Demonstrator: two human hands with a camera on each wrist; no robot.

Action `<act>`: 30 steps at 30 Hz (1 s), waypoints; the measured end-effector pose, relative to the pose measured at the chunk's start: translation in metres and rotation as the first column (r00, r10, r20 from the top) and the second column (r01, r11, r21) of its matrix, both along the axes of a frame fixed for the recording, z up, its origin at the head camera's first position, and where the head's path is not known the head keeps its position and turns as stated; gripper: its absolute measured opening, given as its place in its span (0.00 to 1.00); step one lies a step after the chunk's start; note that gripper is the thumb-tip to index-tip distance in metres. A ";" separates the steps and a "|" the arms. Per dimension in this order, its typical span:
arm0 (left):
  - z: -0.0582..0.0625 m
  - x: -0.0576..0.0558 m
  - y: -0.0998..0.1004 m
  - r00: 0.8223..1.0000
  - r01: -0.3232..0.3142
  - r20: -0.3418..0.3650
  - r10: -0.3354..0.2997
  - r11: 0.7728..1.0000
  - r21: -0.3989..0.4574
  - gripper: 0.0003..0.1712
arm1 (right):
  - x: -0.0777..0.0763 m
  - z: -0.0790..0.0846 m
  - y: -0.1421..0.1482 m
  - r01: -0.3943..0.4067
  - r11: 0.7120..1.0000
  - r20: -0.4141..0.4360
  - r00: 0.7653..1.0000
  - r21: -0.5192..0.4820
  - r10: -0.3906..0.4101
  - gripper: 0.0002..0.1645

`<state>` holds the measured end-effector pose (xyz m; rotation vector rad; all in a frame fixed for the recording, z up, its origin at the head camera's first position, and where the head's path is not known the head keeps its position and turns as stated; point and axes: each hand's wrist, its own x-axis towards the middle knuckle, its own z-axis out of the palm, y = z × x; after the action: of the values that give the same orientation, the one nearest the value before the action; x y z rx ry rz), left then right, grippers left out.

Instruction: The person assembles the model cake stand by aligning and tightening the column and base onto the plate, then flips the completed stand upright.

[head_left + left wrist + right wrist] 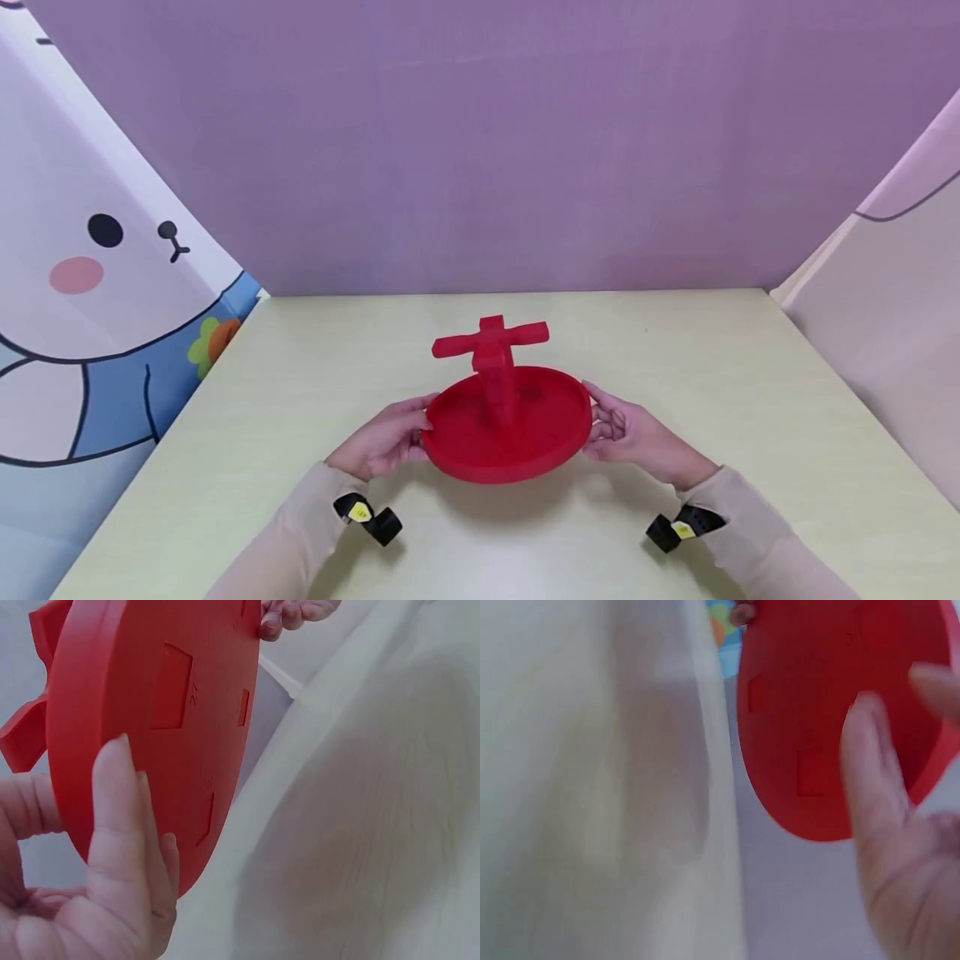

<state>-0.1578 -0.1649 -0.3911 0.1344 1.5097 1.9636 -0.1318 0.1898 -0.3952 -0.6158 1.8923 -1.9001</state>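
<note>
A red round dish (pixel 547 433) with a raised rim is held above the table, a shadow beneath it. From its middle rises a red post (pixel 497 383) topped by a crosspiece with arms. My left hand (pixel 390 437) pinches the left rim, fingers against the underside and thumb on the other side. At the opposite rim is my right hand (pixel 630 433); in the right wrist view its fingers (pixel 870 765) are blurred and fairly straight before the underside. Several shallow rectangular recesses mark the underside (pixel 150 765), one beside the number 27.
A pale table (pixel 712 358) lies under the dish. Behind it stands a purple backdrop (pixel 525 150). On the left hangs a sheet with a cartoon animal (pixel 112 333), on the right a whitish sheet (pixel 892 300). Black wrist cameras (pixel 386 527) sit on both sleeves.
</note>
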 end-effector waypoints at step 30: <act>0.008 -0.001 0.009 0.984 -0.146 -0.135 0.115 0.958 -0.245 0.24 | -0.014 0.005 -0.028 0.636 0.771 -0.646 0.605 0.040 -0.466 0.20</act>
<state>-0.1589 -0.1556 -0.3827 0.0429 1.8778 1.8691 -0.1458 0.1616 -0.3902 -0.6404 3.0160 -1.8440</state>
